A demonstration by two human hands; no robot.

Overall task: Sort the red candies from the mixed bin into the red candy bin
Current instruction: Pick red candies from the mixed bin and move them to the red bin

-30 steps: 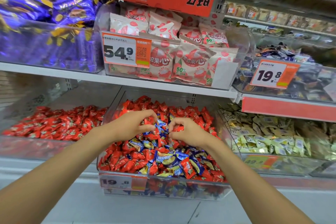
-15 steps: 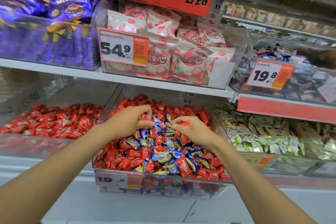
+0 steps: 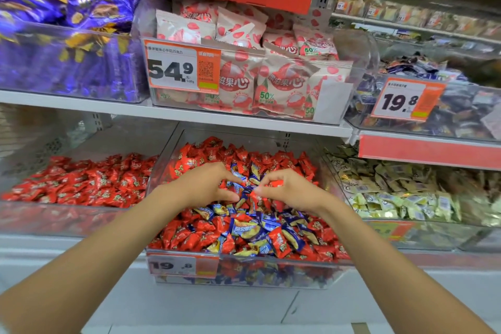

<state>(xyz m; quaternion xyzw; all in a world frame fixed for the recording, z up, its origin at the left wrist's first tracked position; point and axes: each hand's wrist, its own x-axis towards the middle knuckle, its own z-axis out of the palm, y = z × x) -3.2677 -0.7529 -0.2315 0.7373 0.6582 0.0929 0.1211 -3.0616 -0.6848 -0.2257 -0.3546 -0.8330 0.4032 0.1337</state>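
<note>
Item: red candies [image 3: 187,233], small wrapped pieces, loose and heaped.
Location: mixed bin [image 3: 271,256], centre of the lower shelf, jumbled with blue candies [image 3: 249,228]. Reds lie mostly round the edges and at the back, and blues cluster mid-pile.
Destination: red bin [image 3: 54,221], just beside the mixed bin on my left, already holding a layer of reds.
Left hand [image 3: 200,184]: down on the middle of the pile, with index and thumb curved toward each other. I cannot tell whether a piece is caught between them.
Right hand [image 3: 294,194]: close beside the left, with fingers curled. Index and thumb pinch what looks like a red wrapper at the fingertips.
Weight: I judge each piece very light, so a small handful should carry easily.
Surface: glossy film, likely slick and crinkly, and prone to sliding off a flat palm.
Stiffness: the wrapper is soft. The filling is probably firm enough for a snug pinch, and I see nothing that looks fragile.
Hold point: across the plump middle between thumb and index, or by a crimped end where one sticks up.
Hazard: blues lie touching the reds and may ride along, so I should lift singly or check the handful.
</note>
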